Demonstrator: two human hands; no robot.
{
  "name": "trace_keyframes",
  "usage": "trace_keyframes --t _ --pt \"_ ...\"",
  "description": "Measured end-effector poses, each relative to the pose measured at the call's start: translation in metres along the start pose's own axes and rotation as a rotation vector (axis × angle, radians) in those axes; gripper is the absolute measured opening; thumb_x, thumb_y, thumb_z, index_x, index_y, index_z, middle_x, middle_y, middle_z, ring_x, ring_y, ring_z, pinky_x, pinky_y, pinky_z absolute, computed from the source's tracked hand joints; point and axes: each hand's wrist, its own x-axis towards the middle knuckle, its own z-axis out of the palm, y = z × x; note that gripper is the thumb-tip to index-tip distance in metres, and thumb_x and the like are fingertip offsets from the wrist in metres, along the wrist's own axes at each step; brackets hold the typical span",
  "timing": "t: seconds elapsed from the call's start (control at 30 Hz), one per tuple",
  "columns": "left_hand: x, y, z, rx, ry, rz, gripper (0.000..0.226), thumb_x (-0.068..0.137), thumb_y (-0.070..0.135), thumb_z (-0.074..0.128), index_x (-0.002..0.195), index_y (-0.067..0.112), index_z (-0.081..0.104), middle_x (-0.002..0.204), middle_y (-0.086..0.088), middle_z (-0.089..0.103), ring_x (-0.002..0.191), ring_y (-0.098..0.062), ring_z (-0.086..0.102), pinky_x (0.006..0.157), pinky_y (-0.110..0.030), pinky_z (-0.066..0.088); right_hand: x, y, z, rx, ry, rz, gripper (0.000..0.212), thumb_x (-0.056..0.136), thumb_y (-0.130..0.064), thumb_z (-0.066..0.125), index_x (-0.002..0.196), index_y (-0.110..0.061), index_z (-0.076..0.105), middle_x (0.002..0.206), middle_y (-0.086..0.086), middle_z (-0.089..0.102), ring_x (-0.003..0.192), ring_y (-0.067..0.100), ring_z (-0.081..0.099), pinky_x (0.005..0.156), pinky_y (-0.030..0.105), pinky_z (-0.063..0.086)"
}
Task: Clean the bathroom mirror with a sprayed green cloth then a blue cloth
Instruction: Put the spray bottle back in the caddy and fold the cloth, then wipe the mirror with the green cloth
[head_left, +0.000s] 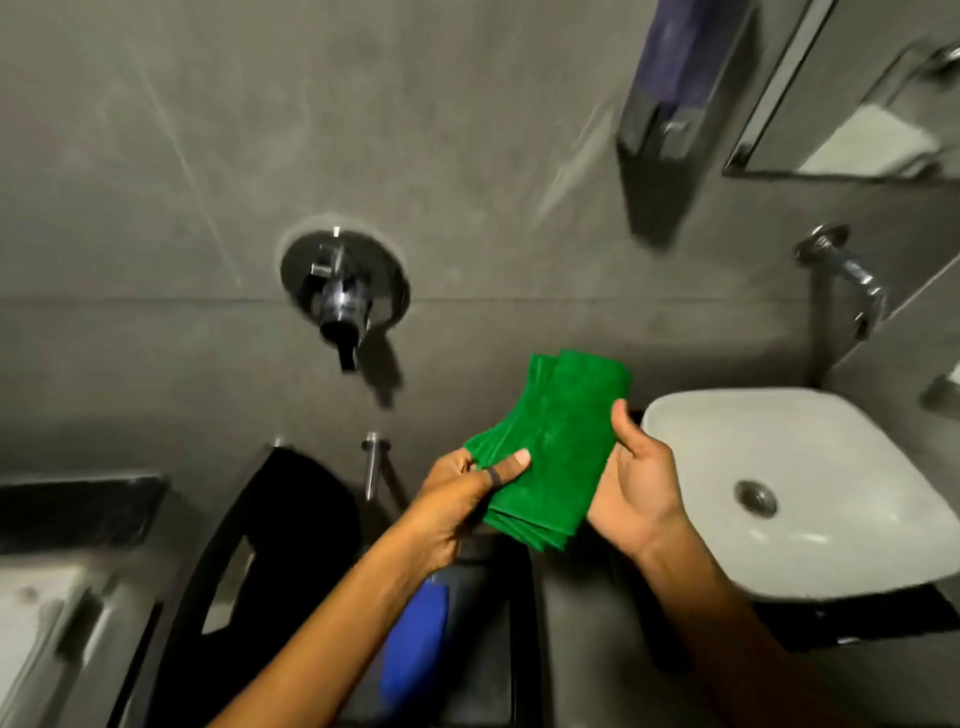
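Note:
A folded green cloth (558, 447) is held in the air in front of the grey wall, left of the basin. My left hand (462, 499) pinches its left edge with thumb on top. My right hand (631, 488) supports its right side, palm up, fingers under the cloth. A blue cloth (415, 639) lies below my left forearm on a black stand (498, 623). The mirror (852, 104) shows only as a framed corner at the upper right.
A white square basin (810, 499) sits at the right with a chrome spout (852, 275) above it. A chrome wall valve (343, 286) is at centre left. A soap dispenser (675, 88) hangs on the wall. A black chair-like object (291, 530) stands at lower left.

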Motion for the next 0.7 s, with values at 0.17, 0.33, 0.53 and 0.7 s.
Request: trace_keyframes --t 0.17,0.33,0.53,0.7 --pt "-0.002 0.048 0.092 0.143 -0.044 0.058 0.024 0.087 0.006 0.074 0.11 -0.004 0.075 0.097 -0.023 0.081 0.069 -0.028 0.079 0.063 -0.038 0.067 -0.002 -0.064 0.01 0.174 0.119 -0.293 0.072 0.095 -0.065 0.032 0.132 -0.011 0.063 0.126 0.015 0.07 0.112 0.031 0.069 0.1 0.047 0.052" --pt "0.006 0.081 0.181 0.356 -0.095 0.161 0.029 0.093 0.018 0.072 0.114 -0.002 0.073 0.09 -0.016 0.082 0.065 -0.023 0.078 0.054 -0.029 0.061 0.012 -0.114 0.023 0.434 0.131 -0.466 0.065 0.094 -0.056 0.037 0.099 -0.006 0.078 0.096 0.021 0.078 0.08 0.037 0.076 0.064 0.048 0.063" --pt "0.009 0.187 0.243 1.475 0.078 0.81 0.061 0.099 0.063 0.041 0.096 0.01 0.07 0.09 -0.015 0.076 0.077 -0.033 0.075 0.066 -0.041 0.062 0.027 -0.21 0.019 0.505 0.177 -0.687 0.055 0.103 -0.048 0.031 0.098 -0.014 0.075 0.08 0.009 0.079 0.067 0.027 0.076 0.058 0.037 0.063" --pt "0.014 0.318 0.318 1.78 0.045 1.59 0.037 0.101 0.041 0.052 0.122 0.015 0.067 0.123 -0.013 0.067 0.115 -0.028 0.063 0.099 -0.042 0.053 0.052 -0.307 0.033 0.322 0.21 -0.9 0.05 0.101 -0.054 0.035 0.116 -0.018 0.067 0.092 0.007 0.072 0.079 0.024 0.068 0.074 0.033 0.053"
